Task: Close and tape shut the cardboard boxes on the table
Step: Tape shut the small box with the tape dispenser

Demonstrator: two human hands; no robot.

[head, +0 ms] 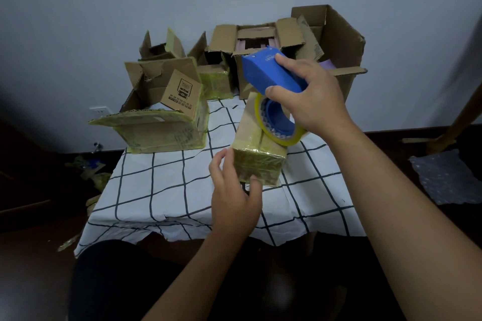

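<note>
A small closed cardboard box (257, 148), wrapped in yellowish tape, stands in the middle of the table. My left hand (234, 190) grips its near left corner, thumb on the front face. My right hand (310, 99) holds a blue tape dispenser (268, 73) with a yellowish tape roll (280, 125). The roll rests on the box's top at its right side. Several open boxes stand behind: one at the left (161, 122) with raised flaps, small ones at the back (215, 81), and a large one at the back right (336, 41).
The table carries a white cloth with a black grid (161, 190); its near edge hangs torn. Scraps of tape and cardboard litter the dark floor at the left (88, 167). A sheet of bubble wrap (446, 180) lies on the floor at the right. A wall stands right behind the boxes.
</note>
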